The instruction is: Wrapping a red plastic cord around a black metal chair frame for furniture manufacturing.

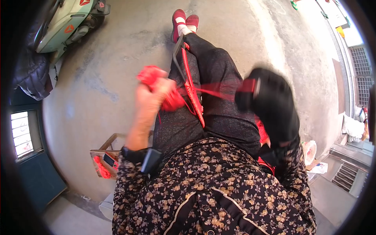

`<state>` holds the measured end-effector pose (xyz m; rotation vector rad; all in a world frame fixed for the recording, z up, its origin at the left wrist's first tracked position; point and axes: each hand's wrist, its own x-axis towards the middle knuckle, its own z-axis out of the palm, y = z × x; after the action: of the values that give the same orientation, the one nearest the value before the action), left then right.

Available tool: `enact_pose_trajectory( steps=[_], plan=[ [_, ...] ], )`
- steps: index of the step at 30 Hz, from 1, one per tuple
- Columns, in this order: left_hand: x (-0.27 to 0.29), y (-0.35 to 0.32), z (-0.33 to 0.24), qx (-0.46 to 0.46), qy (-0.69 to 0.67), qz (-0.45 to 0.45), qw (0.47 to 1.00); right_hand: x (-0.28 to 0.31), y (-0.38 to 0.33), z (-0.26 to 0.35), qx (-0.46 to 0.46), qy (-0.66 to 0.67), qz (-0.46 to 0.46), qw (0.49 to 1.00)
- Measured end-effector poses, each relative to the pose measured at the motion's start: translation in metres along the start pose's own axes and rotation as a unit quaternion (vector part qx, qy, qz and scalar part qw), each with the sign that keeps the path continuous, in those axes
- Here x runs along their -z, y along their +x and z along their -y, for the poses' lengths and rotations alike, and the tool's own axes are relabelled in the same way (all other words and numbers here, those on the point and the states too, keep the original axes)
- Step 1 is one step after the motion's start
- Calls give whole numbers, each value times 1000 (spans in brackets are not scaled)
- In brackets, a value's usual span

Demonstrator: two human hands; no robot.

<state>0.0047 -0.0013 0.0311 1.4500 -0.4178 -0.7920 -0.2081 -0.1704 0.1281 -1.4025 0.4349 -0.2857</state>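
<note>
My bare left hand (150,92) is closed around a bundle of red cord (150,74), with loops bulging above and below the fingers. Across my lap lies a bent dark metal frame (177,58), one side of it wrapped with red cord (192,92). My right hand (270,102), in a black glove or wrap, is smeared by motion. Red strands (219,90) stretch from the wrapped side to the front of this hand, which seems closed on them. A blurred red edge shows at its fingers, and the fingers themselves cannot be made out singly.
Left of my hip, a small wooden stool (96,156) bears a red phone (111,159) and a red cord hank (102,171). More red material (261,131) lies beside my right thigh, near a pale roll (309,152). A scooter (66,29) stands far left.
</note>
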Motion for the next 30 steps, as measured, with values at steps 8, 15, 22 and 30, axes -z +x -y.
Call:
enact_pose_trajectory(
  steps=[8, 15, 22, 30],
  plan=[
    [25, 16, -24, -187, 167, -96, 963, -7, 89, -67, 22, -292, -61, 954],
    [-26, 13, 11, -90, 235, -3, 968, -36, 95, -102, -9, -100, -14, 995],
    [-4, -9, -32, -52, 13, 81, 995, 4, 47, -65, -61, 276, -72, 957],
    [-27, -30, -20, 144, -436, 236, 856, 16, -11, -85, 140, 312, 470, 814]
  ],
)
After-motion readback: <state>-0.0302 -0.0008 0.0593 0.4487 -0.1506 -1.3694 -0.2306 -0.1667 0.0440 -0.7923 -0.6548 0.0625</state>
